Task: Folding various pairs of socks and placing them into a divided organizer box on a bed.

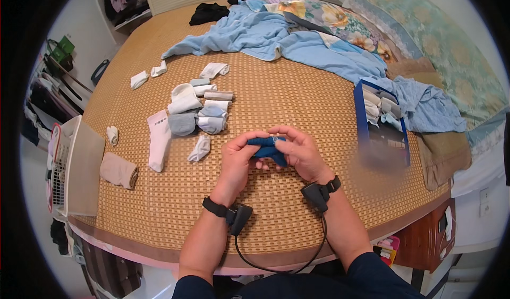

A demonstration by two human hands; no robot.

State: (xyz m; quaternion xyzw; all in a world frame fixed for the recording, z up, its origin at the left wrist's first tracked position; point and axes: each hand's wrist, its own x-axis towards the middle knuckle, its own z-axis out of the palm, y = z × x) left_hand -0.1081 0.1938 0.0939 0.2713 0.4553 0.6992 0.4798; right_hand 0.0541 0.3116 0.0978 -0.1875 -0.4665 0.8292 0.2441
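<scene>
Between my left hand (239, 155) and my right hand (301, 153) is a dark blue sock (267, 149), bunched or folded, with the fingers of both hands pinching it at either side. It is held above a bed's woven mat (279, 219). To the left of my hands lies a small white sock (199, 148), and past it a long white sock (158, 139) bearing writing. A group of folded socks, with a grey one (182, 123) and a white one (213, 125), lies beyond my left hand. A rolled beige cloth (119, 170) rests farther left.
A blue box (360, 119) holding rolled socks stands at the right. A light blue blanket (255, 32) and a floral pillow (338, 20) lie along the far side. At the left edge is a white plastic basket (85, 171). Cables join the black wrist devices.
</scene>
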